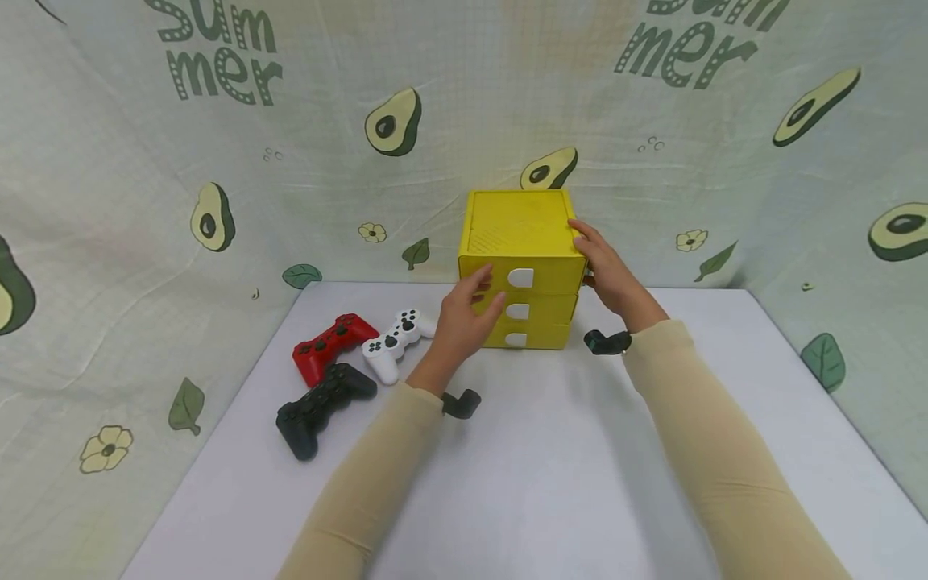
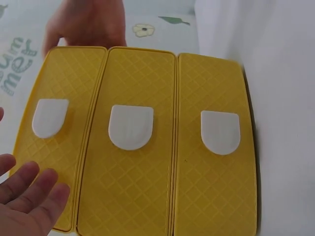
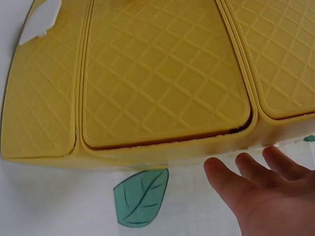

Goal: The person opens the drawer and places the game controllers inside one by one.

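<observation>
A yellow drawer box (image 1: 518,225) with three stacked drawers stands at the back of the table, each front bearing a white rounded tab (image 2: 131,127). My left hand (image 1: 466,321) is at the front left of the box, its fingers loosely extended and holding nothing; whether they touch the drawer front I cannot tell. Against the right side of the box lies my right hand (image 1: 615,278), fingertips near the top edge. The right wrist view shows its fingers (image 3: 229,179) extended beside the wall, not curled round it. All three drawers look closed.
Left of the box lie three game controllers: a red one (image 1: 319,354), a white one (image 1: 382,362) and a black one (image 1: 296,419). A printed cloth (image 1: 319,185) hangs behind the white table (image 1: 536,475). Small black wrist cameras (image 1: 607,343) stick out from both wrists.
</observation>
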